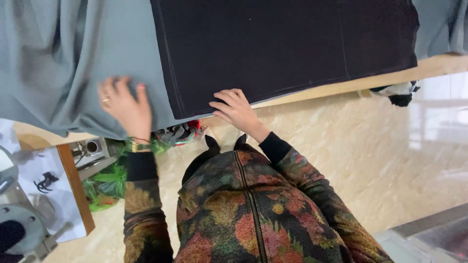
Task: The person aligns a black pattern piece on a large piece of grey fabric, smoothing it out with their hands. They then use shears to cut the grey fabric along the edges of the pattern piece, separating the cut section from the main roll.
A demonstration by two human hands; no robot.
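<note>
Head view: left hand [124, 104] lies flat and unclenched on draped grey cloth [58, 63]; right hand [236, 111] presses open fingers on the black fabric panel [282, 44] at the table edge; keep both pieces smooth, edges aligned

We stood at the near edge of the table [390, 78], which ran across the top of the view. A large cloth [58, 63] covered its left part and hung over the edge. A second cloth [282, 44] lay flat on top of the first, to the right. Our left hand [126, 108] rested on the lower cloth, just left of the upper one; our right hand [236, 111] pressed the upper cloth's near corner. Below the table, at far left, stood a sewing machine [24, 219].
</note>
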